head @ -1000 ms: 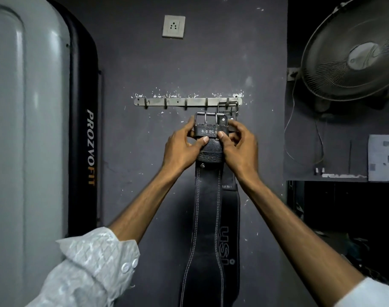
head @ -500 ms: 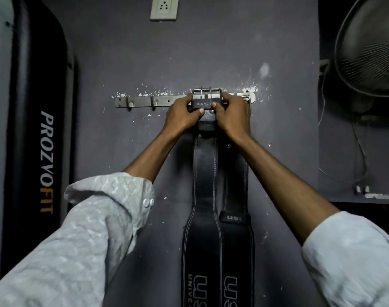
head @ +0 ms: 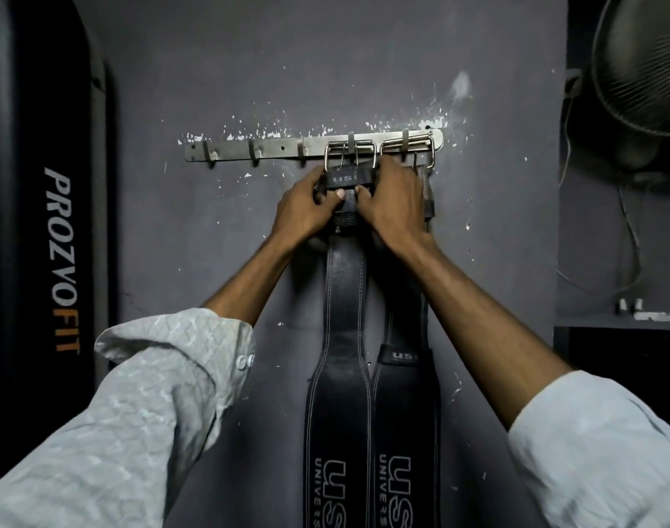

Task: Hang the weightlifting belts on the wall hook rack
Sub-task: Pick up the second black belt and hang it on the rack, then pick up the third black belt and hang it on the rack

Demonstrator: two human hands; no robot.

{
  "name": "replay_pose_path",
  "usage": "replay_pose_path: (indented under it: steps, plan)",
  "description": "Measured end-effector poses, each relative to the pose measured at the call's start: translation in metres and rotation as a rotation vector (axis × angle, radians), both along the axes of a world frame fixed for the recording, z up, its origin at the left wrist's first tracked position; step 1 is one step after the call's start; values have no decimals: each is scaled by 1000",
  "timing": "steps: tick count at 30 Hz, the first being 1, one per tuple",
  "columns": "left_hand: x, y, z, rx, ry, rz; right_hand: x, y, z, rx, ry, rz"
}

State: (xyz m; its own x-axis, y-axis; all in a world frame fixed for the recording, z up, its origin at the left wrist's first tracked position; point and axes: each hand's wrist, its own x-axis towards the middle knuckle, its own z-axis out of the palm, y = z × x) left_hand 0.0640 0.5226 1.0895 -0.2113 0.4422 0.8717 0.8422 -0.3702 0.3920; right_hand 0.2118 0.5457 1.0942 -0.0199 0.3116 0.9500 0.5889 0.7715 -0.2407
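Observation:
A steel hook rack (head: 249, 151) is fixed to the grey wall. Two black leather weightlifting belts hang straight down from its right half. The left belt (head: 339, 394) has its metal buckle (head: 350, 154) over the second hook from the right. My left hand (head: 301, 211) and my right hand (head: 388, 207) both grip this belt just under the buckle, thumbs meeting on the strap. The right belt (head: 406, 405) hangs by its buckle (head: 408, 144) from the last hook; my right hand and forearm hide part of its upper strap.
A tall black "PROZVOFIT" punching bag (head: 55, 242) stands at the left. A wall fan (head: 646, 70) with a dangling cord sits at the upper right above a dark shelf (head: 623, 322). Three rack hooks to the left are bare.
Both hands lifted the left belt up to the rack, and its buckle now sits over a hook. The view has come closer to the wall.

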Motion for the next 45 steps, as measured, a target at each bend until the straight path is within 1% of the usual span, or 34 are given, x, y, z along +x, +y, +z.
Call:
replay_pose_path:
  steps: [3, 8, 12, 16, 19, 23, 26, 31, 35, 37, 38, 40, 42, 45]
  plan:
    - [-1, -10, -11, -37, -45, -11, 1, -8, -11, -12, 22, 69]
    - [-4, -45, -44, -57, 87, 107, 7, -35, -39, 30, 40, 173]
    - [-11, -83, -86, -128, 124, 104, 6, -66, -76, 3, 2, 186]
    - [-22, -133, -150, -221, 127, 74, 3, -107, -138, -109, 3, 201]
    - [-36, -174, -214, -319, 117, 49, -3, -147, -201, -253, -11, 201]
    - [-48, -226, -320, -493, 77, -10, -3, -191, -302, -426, -37, 195]
    - [-49, -260, -409, -647, -8, -36, 2, -216, -388, -578, -70, 184]
    - [-37, -317, -576, -923, -201, -51, 18, -257, -555, -886, -107, 184]
    - [-20, -358, -708, -1183, -437, -42, 48, -293, -700, -1160, -134, 185]
    - [-15, -378, -778, -1326, -527, -23, 61, -310, -770, -1259, -167, 175]
    - [-14, -390, -816, -1371, -587, -24, 67, -320, -805, -1309, -167, 175]
    - [-6, -416, -878, -1392, -738, -26, 75, -343, -870, -1420, -168, 151]
    - [-3, -439, -947, -1452, -839, -3, 78, -368, -934, -1507, -184, 148]
    - [7, -462, -1048, -1579, -849, 75, 77, -396, -1034, -1651, -281, 169]
